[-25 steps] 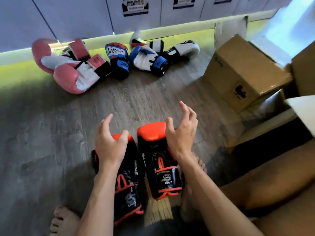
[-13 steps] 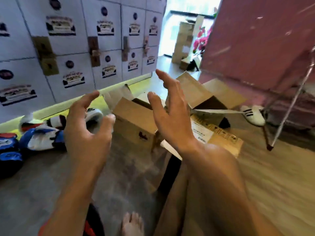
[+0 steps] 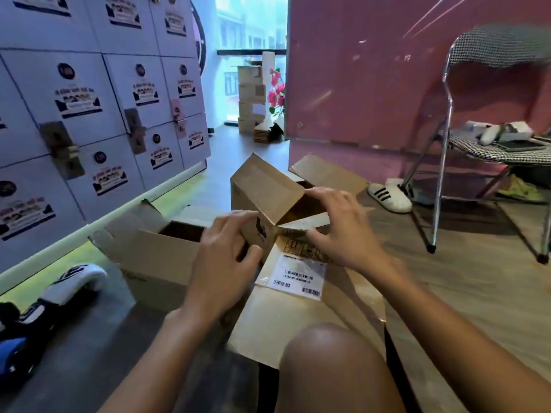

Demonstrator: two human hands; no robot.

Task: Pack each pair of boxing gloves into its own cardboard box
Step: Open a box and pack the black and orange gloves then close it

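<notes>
The left hand [image 3: 223, 257] grips the near corner of the open cardboard box [image 3: 265, 186] — the right hand [image 3: 343, 225] pinches its front flap [image 3: 304, 223]. Another box [image 3: 155, 260] stands just left of it.

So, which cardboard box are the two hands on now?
The middle box, with its tall flap raised; the left hand and right hand grip it. The open box by the lockers is untouched.

Bright daylight from bg window [image 3: 250, 28], wide-angle edge warp, slight blur.
</notes>
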